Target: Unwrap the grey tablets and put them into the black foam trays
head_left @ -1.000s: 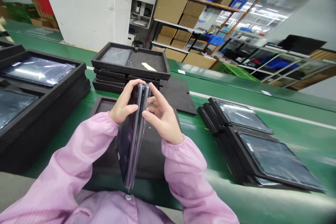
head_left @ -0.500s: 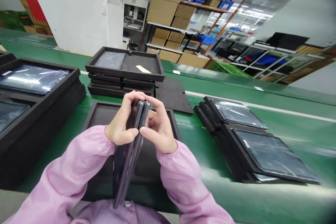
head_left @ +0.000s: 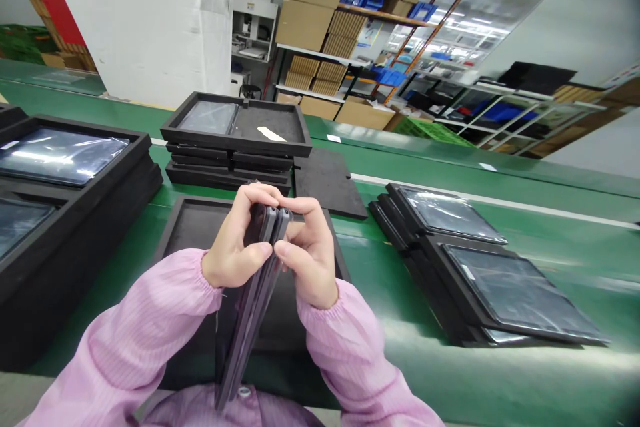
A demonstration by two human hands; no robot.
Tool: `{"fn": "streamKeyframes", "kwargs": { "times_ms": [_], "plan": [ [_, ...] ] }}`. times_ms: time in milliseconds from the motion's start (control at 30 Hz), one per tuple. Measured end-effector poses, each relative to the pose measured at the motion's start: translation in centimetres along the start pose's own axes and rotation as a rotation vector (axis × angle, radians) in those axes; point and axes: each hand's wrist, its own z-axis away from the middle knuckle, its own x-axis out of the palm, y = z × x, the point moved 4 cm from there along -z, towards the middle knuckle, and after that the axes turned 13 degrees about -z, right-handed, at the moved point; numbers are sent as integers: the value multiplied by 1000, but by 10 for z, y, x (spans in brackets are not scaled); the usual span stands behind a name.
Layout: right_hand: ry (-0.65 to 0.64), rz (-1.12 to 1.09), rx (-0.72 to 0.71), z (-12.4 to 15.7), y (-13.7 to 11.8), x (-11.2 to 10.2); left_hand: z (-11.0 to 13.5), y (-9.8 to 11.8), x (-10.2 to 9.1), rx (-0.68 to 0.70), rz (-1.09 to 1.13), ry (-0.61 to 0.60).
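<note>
Both hands clasp a pair of thin dark panels (head_left: 245, 320) wrapped in clear film, held on edge and close to my chest. My left hand (head_left: 234, 247) grips the left face near the top edge, fingers curled over it. My right hand (head_left: 309, 255) presses the right face, thumb on the near edge. Under the panels an empty black foam tray (head_left: 187, 227) lies on the green conveyor belt (head_left: 440, 373).
A stack of black trays (head_left: 235, 140) stands beyond, its top one holding a wrapped panel and a pale slip. Deep black trays with wrapped panels (head_left: 65, 167) sit at left. Flat trays with panels (head_left: 480, 260) lie at right. A black foam sheet (head_left: 327, 180) lies behind.
My hands and the panels have dropped slightly and drawn closer to me, and my right hand's fingers have curled tighter over the top edge. The view has shifted a little.
</note>
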Motion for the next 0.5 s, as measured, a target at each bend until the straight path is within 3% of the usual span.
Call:
{"fn": "streamKeyframes", "kwargs": {
  "times_ms": [200, 400, 467, 500],
  "plan": [
    [38, -16, -35, 0, 1, 2, 0, 1, -1, 23, -25, 27],
    [142, 185, -92, 18, 7, 11, 5, 2, 1, -3, 26, 60],
    [157, 306, -82, 30, 12, 16, 14, -4, -1, -42, 61, 169],
    [148, 369, -59, 36, 16, 19, 19, -11, -4, -101, 53, 284]
  ]
}}
